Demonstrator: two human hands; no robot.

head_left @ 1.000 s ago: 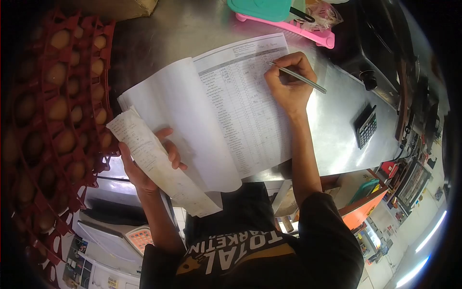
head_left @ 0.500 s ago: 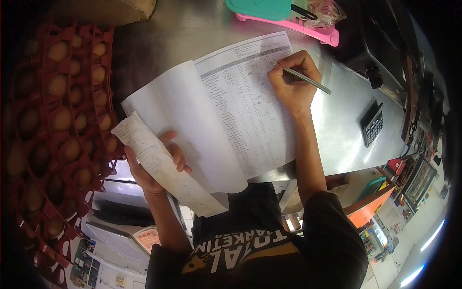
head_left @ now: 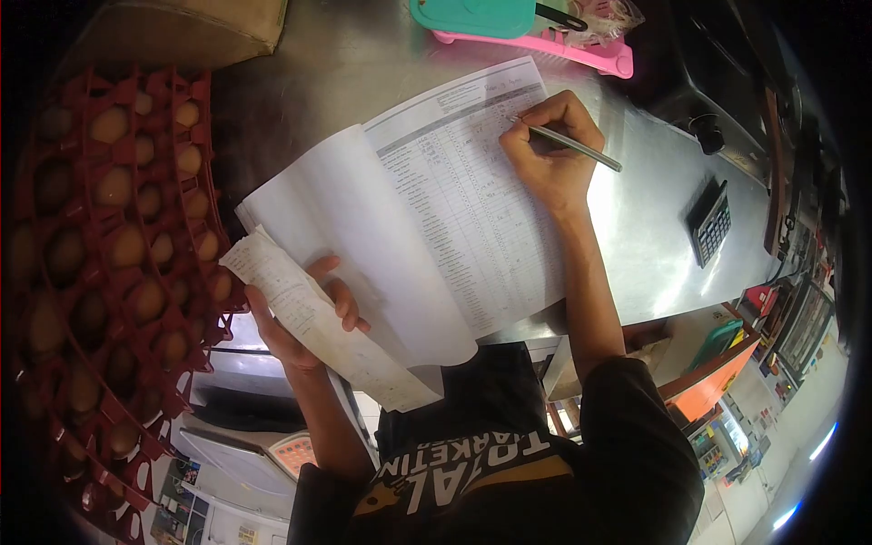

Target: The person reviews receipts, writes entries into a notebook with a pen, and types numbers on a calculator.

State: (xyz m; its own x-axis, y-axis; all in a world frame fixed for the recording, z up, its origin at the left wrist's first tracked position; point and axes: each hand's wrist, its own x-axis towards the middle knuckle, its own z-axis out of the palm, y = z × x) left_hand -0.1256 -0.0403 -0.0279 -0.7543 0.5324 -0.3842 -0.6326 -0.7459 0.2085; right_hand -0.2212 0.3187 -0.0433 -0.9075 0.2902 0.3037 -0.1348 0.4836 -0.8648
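Observation:
My right hand [head_left: 556, 150] is closed around a pen [head_left: 581, 148], its tip at the upper right part of a printed form [head_left: 472, 200] with table rows and some handwriting. The form's folded-over white pages [head_left: 354, 245] curl to the left of the table. In my left hand [head_left: 304, 318] is a long paper slip [head_left: 313, 313] with handwriting, held between the thumb and the fingers. The slip slants down toward my shirt, over the lower left edge of the pages. Most of the small writing is too fine to read.
Red trays of eggs [head_left: 118, 245] are stacked along the left. A cardboard box [head_left: 209, 23] stands at the back left. A teal-lidded container [head_left: 472, 14] and a pink tray [head_left: 563, 53] are at the back. A calculator [head_left: 711, 227] lies on the metal table [head_left: 654, 236] at right.
The view has shifted slightly, so most things sit a little differently in frame. Both hands keep their holds, and the pen stays at nearly the same place on the form.

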